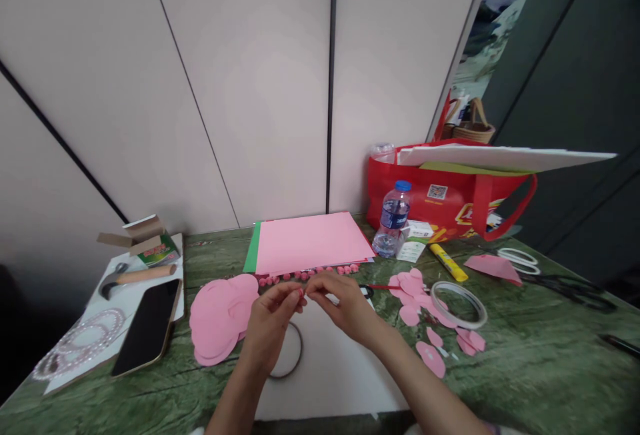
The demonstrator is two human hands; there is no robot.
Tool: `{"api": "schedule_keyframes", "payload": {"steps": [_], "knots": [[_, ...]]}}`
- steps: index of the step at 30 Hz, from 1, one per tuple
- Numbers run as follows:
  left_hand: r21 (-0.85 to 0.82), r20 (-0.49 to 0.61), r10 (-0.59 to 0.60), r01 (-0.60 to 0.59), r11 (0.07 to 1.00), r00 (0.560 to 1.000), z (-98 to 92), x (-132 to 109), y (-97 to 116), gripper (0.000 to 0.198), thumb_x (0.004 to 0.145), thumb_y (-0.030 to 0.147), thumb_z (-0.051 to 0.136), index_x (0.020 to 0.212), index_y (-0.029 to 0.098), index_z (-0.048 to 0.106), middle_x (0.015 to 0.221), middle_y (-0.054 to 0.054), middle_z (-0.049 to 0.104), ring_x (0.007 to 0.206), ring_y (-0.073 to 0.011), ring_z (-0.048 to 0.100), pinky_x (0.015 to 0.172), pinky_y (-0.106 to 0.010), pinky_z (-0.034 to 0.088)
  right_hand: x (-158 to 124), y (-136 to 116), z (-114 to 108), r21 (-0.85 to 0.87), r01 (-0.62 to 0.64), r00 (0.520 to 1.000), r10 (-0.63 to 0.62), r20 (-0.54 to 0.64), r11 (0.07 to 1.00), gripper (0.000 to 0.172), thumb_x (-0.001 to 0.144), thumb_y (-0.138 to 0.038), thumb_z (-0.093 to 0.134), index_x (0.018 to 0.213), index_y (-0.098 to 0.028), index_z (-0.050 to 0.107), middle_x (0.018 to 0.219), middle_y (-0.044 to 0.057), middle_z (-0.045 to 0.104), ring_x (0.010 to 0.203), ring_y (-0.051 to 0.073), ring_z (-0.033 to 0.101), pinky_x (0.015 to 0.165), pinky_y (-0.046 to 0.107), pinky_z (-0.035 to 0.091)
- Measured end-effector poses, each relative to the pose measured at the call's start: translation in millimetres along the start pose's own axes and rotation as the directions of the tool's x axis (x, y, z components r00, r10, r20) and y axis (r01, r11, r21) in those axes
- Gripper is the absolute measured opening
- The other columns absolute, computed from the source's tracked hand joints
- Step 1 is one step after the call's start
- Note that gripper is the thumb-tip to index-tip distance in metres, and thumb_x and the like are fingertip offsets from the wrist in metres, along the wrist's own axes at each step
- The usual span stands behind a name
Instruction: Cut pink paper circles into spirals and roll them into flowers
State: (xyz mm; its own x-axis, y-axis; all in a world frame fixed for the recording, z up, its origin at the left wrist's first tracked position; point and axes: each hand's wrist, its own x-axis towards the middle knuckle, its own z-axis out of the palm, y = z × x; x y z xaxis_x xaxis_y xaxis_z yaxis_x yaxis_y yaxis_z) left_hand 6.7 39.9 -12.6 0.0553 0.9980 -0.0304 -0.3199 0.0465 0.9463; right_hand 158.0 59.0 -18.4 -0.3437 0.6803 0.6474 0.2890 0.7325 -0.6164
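Observation:
My left hand (270, 322) is pinched closed on a small pink paper roll (301, 293), most of which the fingers hide. Right against it, the fingertips of my right hand (345, 305) are pressed together; what lies between them is too small to make out. Both hands are above a white sheet (335, 385), where a thin dark ring (302, 345) lies partly behind my left wrist. Beyond the hands runs a row of small pink rolled pieces (347, 269). A pile of round pink paper cutouts (217, 318) lies left of my left hand.
Pink sheets (310, 238) lie at the back. Rightward are pink scraps (410, 315), a tape roll (483, 315), a yellow glue stick (449, 262), a water bottle (393, 222), scissors (575, 286) and a red bag (420, 185). Leftward are a phone (149, 327), a hammer (143, 275) and bead strings (75, 338).

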Motion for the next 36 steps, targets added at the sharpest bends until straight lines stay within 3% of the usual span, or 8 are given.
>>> {"api": "schedule_keyframes", "payload": {"steps": [16, 21, 24, 26, 30, 36], "knots": [[0.099, 0.009, 0.015, -0.016, 0.995, 1.000, -0.7, -2.6, 2.2, 0.012, 0.062, 0.021, 0.069, 0.072, 0.014, 0.068, 0.065, -0.005, 0.064, 0.063, -0.0131, 0.054, 0.062, -0.026, 0.042, 0.5, -1.1, 2.2, 0.057, -0.013, 0.996, 0.018, -0.083, 0.998, 0.010, 0.079, -0.016, 0.052, 0.075, -0.020, 0.060, 0.074, 0.003, 0.063, 0.070, 0.014, 0.058, 0.066, 0.026, 0.047], [0.152, 0.001, 0.022, -0.022, 0.988, 1.000, 0.0, -2.9, 3.6, 0.013, 0.061, 0.022, 0.069, 0.070, 0.013, 0.068, 0.063, -0.005, 0.064, 0.062, -0.0140, 0.055, 0.062, -0.026, 0.043, 0.2, -5.2, 3.2, 0.203, -0.147, 0.977, 0.175, -0.122, 0.968, 0.015, 0.075, -0.021, 0.059, 0.090, -0.020, 0.057, 0.070, 0.001, 0.064, 0.062, 0.013, 0.060, 0.058, 0.024, 0.050], [0.159, 0.003, 0.030, -0.030, 0.987, 1.000, 1.0, -2.7, 3.9, 0.013, 0.061, 0.022, 0.069, 0.070, 0.013, 0.068, 0.063, -0.005, 0.064, 0.061, -0.0137, 0.055, 0.061, -0.026, 0.043, 1.3, -6.4, 2.4, 0.174, -0.158, 0.977, 0.179, -0.112, 0.972, 0.005, 0.076, -0.023, 0.058, 0.077, -0.019, 0.059, 0.066, 0.001, 0.063, 0.059, 0.012, 0.058, 0.055, 0.023, 0.049], [0.145, -0.003, 0.038, -0.037, 0.989, 0.999, 0.8, -2.2, 3.1, 0.014, 0.061, 0.022, 0.069, 0.072, 0.013, 0.068, 0.063, -0.005, 0.064, 0.059, -0.0128, 0.054, 0.059, -0.025, 0.044, 2.0, -6.3, 2.4, 0.101, -0.107, 0.989, 0.116, -0.097, 0.989, 0.009, 0.078, -0.022, 0.055, 0.071, -0.019, 0.061, 0.068, 0.002, 0.064, 0.063, 0.013, 0.058, 0.058, 0.024, 0.048], [0.100, -0.053, 0.033, -0.028, 0.995, 0.998, -1.1, -0.7, 0.1, 0.016, 0.061, 0.021, 0.069, 0.076, 0.014, 0.069, 0.069, -0.005, 0.067, 0.060, -0.0118, 0.056, 0.059, -0.024, 0.045, 0.6, -4.4, 4.0, 0.059, -0.079, 0.996, 0.081, -0.038, 0.995, 0.008, 0.077, -0.019, 0.056, 0.082, -0.021, 0.062, 0.081, 0.004, 0.062, 0.077, 0.015, 0.059, 0.070, 0.029, 0.049], [0.098, -0.089, -0.025, 0.034, 0.995, 0.996, -0.7, -0.8, 0.5, 0.020, 0.056, 0.020, 0.072, 0.075, 0.011, 0.070, 0.071, -0.008, 0.069, 0.065, -0.0168, 0.060, 0.064, -0.029, 0.049, -2.0, -0.5, 5.0, 0.128, -0.126, 0.992, 0.123, 0.030, 0.984, 0.006, 0.077, -0.020, 0.055, 0.083, -0.020, 0.059, 0.081, 0.003, 0.058, 0.072, 0.013, 0.058, 0.062, 0.025, 0.051]]}}
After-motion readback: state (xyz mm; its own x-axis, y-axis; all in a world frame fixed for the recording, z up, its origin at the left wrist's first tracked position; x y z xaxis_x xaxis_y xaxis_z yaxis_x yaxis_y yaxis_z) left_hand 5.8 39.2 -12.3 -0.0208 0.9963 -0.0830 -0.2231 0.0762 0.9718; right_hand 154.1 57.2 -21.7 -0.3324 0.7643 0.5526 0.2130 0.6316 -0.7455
